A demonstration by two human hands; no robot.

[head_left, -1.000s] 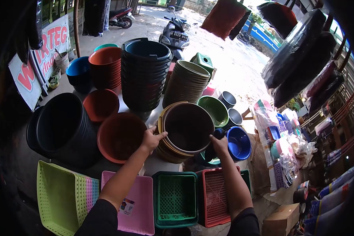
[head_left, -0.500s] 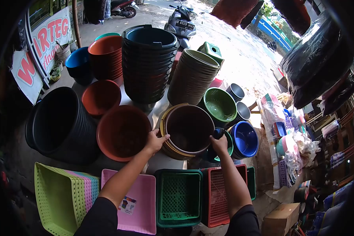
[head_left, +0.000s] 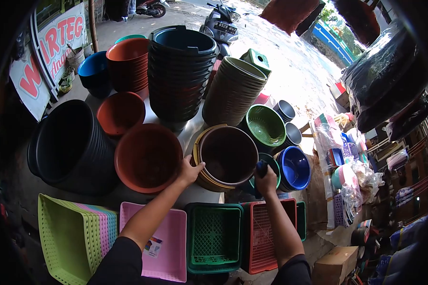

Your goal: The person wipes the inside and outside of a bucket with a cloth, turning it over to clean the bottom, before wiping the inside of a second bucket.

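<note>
Brown bucket [head_left: 227,159] tilts towards us; the left hand [head_left: 189,172] touches its side, gripping or not, I cannot tell; the right hand [head_left: 267,181] clutches a dark object [head_left: 261,168] just beside it.

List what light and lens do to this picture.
Head view: the sunlit road glares almost white; head view: the brown bucket and black tubs have dim, shaded insides; head view: strong wide-lens curvature, with blackened corners; head view: left hand and right hand look readable, without obvious blur.
</note>
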